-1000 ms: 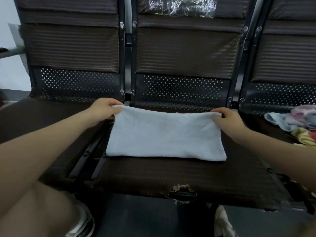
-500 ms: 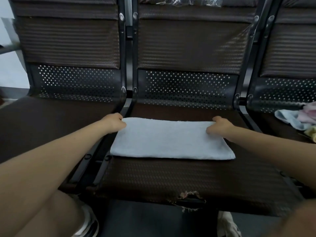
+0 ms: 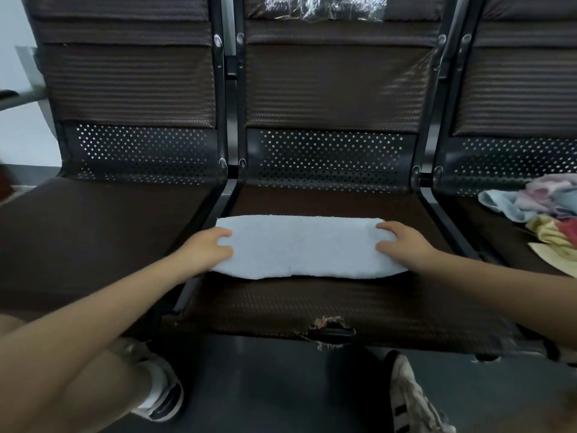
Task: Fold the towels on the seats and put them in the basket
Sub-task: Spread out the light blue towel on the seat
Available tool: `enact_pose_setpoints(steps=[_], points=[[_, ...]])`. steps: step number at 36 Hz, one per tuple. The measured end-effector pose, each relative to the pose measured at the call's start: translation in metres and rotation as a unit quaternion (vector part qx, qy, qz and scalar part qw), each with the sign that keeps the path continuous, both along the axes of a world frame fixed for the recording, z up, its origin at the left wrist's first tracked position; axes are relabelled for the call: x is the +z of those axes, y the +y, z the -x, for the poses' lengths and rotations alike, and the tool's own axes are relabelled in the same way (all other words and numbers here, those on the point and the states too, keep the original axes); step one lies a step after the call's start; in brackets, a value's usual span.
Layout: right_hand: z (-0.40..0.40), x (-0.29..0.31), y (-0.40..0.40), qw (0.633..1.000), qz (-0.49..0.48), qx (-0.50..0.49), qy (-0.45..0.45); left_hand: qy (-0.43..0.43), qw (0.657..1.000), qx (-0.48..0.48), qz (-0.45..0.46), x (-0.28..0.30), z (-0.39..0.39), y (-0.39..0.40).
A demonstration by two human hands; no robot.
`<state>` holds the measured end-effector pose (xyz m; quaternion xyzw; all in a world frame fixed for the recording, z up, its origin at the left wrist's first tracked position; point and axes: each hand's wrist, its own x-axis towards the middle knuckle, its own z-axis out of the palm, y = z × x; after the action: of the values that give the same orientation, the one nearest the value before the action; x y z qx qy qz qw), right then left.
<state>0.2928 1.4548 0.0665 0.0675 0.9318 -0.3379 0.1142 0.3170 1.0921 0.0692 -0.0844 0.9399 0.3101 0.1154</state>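
A pale blue towel lies folded into a long narrow strip across the middle seat. My left hand grips its left end, fingers over the top. My right hand grips its right end in the same way. The towel's near edge is lifted a little off the seat at both ends. On the right seat lies a loose pile of unfolded towels, pink, blue and yellow. No basket is in view.
Three dark brown seats stand in a row with black metal frames between them; the left seat holds nothing. The middle seat's front edge is torn. My shoes rest on the dark floor below.
The towel's far edge was brought toward me and the towel became a narrower strip. Both hands moved from its far corners to its two ends.
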Motion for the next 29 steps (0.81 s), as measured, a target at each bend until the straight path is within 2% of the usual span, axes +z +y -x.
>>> enact_pose_setpoints(steps=[2,4,6,8,12,14,16,20,22,23,26,27,29], points=[[-0.007,0.004,0.006,0.999,0.026,-0.024,0.021,0.001,0.999,0.008,-0.051,0.013,-0.006,0.003],[-0.014,0.008,0.012,0.998,0.043,-0.042,0.036,-0.008,0.998,-0.015,-0.058,0.025,-0.016,0.005],[-0.02,0.01,0.016,0.996,0.058,-0.058,0.045,-0.035,0.997,-0.067,-0.011,0.032,-0.028,0.007],[-0.024,0.011,0.019,0.994,0.067,-0.063,0.051,-0.054,0.987,-0.129,0.078,0.034,-0.042,0.007],[-0.029,0.018,0.014,0.993,0.094,-0.041,0.066,0.006,0.977,-0.142,0.161,0.034,-0.067,0.009],[-0.03,0.024,0.005,0.989,0.118,-0.027,0.082,0.046,0.984,-0.113,0.129,0.032,-0.075,0.018],[-0.03,0.03,-0.009,0.984,0.141,-0.01,0.105,0.084,0.992,-0.074,0.05,0.028,-0.079,0.031],[-0.029,0.039,-0.045,0.978,0.125,0.077,0.151,0.117,0.992,-0.03,-0.042,0.017,-0.08,0.058],[-0.03,0.044,-0.063,0.974,0.126,0.147,0.119,0.114,0.991,-0.029,-0.057,0.015,-0.076,0.067],[-0.031,0.045,-0.072,0.971,0.124,0.19,0.074,0.112,0.991,-0.025,-0.068,0.015,-0.073,0.07],[-0.034,0.046,-0.092,0.945,0.111,0.279,-0.128,0.092,0.99,0.004,-0.109,0.014,-0.062,0.078],[-0.035,0.044,-0.096,0.937,0.115,0.284,-0.165,0.08,0.989,0.014,-0.122,0.012,-0.058,0.08],[-0.032,0.044,-0.099,0.939,0.121,0.278,-0.16,0.045,0.991,0.025,-0.125,0.006,-0.05,0.085]])
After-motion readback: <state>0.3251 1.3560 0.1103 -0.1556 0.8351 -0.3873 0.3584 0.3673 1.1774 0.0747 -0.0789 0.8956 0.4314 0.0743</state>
